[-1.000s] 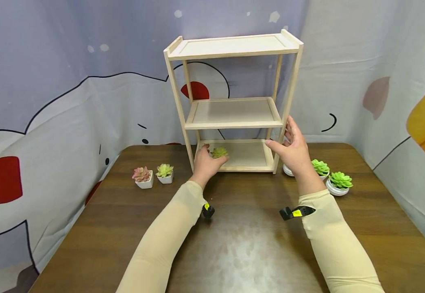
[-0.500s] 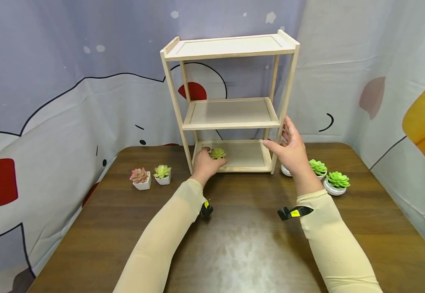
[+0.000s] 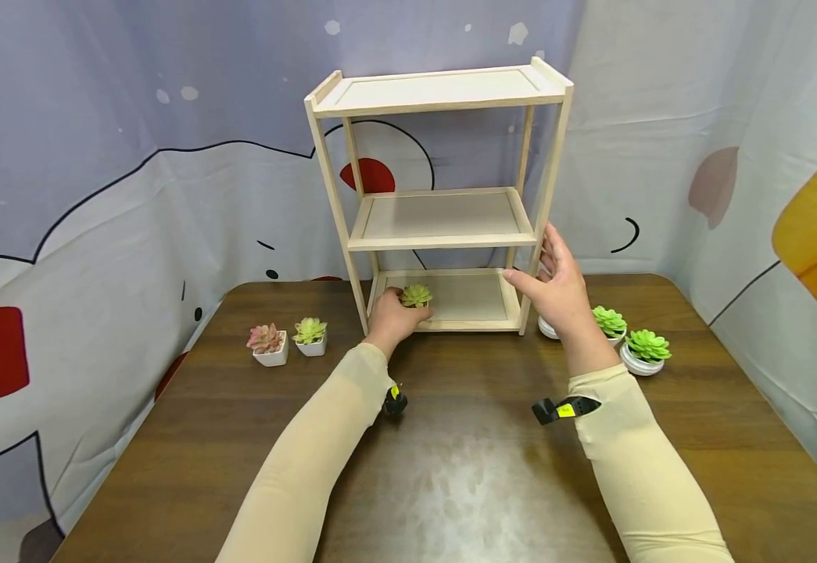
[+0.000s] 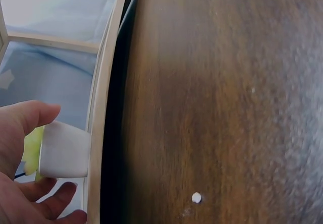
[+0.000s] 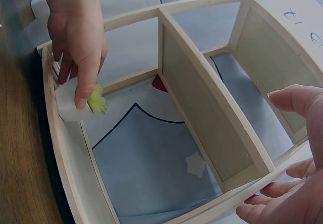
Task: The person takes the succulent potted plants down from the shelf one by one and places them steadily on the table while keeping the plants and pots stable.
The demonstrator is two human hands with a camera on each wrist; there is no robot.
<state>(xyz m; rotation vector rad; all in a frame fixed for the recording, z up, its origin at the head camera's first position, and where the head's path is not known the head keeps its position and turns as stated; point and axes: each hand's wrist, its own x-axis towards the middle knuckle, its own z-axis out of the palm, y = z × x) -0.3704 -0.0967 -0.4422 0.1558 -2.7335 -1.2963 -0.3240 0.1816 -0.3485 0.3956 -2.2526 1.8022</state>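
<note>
My left hand (image 3: pixel 392 319) is at the left part of the bottom shelf of a light wooden rack (image 3: pixel 443 241). It pinches the white square pot (image 4: pixel 64 151) of a small yellow-green succulent (image 3: pixel 417 295) between thumb and fingers. The pot's base meets the shelf board in the left wrist view. My right hand (image 3: pixel 559 293) is by the rack's right front post, fingers loosely bent along the outer side and thumb spread away. In the right wrist view the thumb (image 5: pixel 292 102) stands apart from the wood; whether the fingers touch the post is hard to tell.
Left of the rack stand a pink succulent (image 3: pixel 267 344) and a yellow-green one (image 3: pixel 310 336) in white pots. To the right are bright green succulents (image 3: pixel 646 349) in round white pots, one partly behind my right hand. A patterned curtain (image 3: pixel 134 227) hangs behind the brown table (image 3: pixel 464 469).
The head view has shifted slightly. My left thumb has come down a little beside the succulent, which stays at about the same spot on the bottom shelf. My right hand keeps its place.
</note>
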